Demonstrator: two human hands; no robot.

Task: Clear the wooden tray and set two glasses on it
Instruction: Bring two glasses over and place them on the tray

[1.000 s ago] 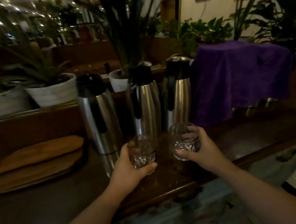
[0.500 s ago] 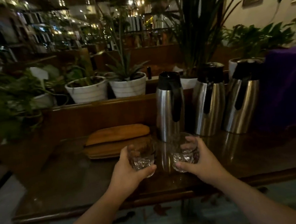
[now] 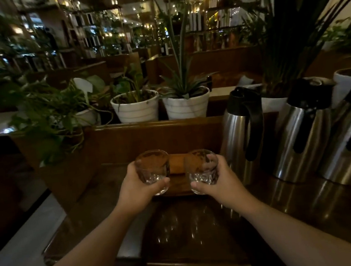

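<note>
Each of my hands holds a clear cut-glass tumbler upright above the dark wooden counter. My left hand (image 3: pixel 137 190) grips the left glass (image 3: pixel 152 169); my right hand (image 3: pixel 220 182) grips the right glass (image 3: pixel 202 170). Both glasses look empty. Behind and between them lies the stack of wooden trays (image 3: pixel 176 164), mostly hidden by the glasses and hands, with only a short light-brown strip showing. The glasses hover just in front of and over that stack.
Three steel thermos jugs with black lids stand close on the right, the nearest jug (image 3: pixel 241 135) beside my right hand. A wooden ledge (image 3: pixel 149 135) with white plant pots (image 3: pixel 135 107) runs behind. The counter's left edge (image 3: pixel 58 236) drops to the floor.
My view has swung left, so the jugs slid to the right of the frame. Both hands carried the glasses leftward and forward, until they came to cover the wooden trays.
</note>
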